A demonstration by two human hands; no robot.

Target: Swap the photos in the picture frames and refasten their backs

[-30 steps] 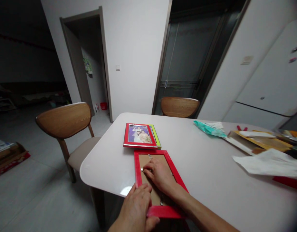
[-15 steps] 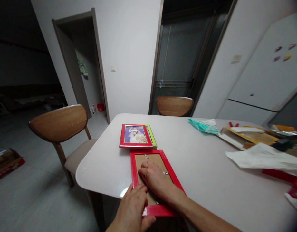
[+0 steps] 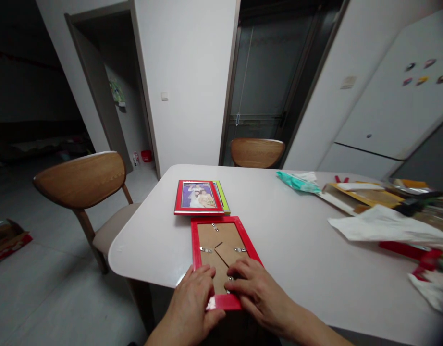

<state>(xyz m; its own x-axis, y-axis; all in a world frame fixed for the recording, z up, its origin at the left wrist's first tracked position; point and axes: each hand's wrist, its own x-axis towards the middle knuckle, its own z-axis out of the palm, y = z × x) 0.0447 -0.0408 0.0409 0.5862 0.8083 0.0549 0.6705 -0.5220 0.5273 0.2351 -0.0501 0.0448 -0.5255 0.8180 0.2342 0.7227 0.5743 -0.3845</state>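
Observation:
A red picture frame (image 3: 249,239) lies face down at the near edge of the table, its brown backing board (image 3: 221,235) showing. Small metal clips (image 3: 239,250) sit along the inner sides, and a dark slit crosses the board. My left hand (image 3: 192,295) is closed on the frame's lower left corner, fingers on top and thumb at the bottom rail. With bent fingers, my right hand (image 3: 255,288) is at the lower metal clip (image 3: 230,278); its thumb is mostly hidden. Just beyond lies another red frame (image 3: 199,211) with a photo of two people, overlapping a green frame (image 3: 223,197).
On the white table (image 3: 289,250), the right side carries a teal plastic wrapper (image 3: 297,182), white paper (image 3: 383,226), an opened cardboard package (image 3: 369,194) and other clutter. Wooden chairs stand at the left (image 3: 80,180) and far side (image 3: 257,153).
My right hand has moved from the left clip down to the lower clip, uncovering the board's middle. My left hand keeps its hold on the corner. The view has shifted slightly.

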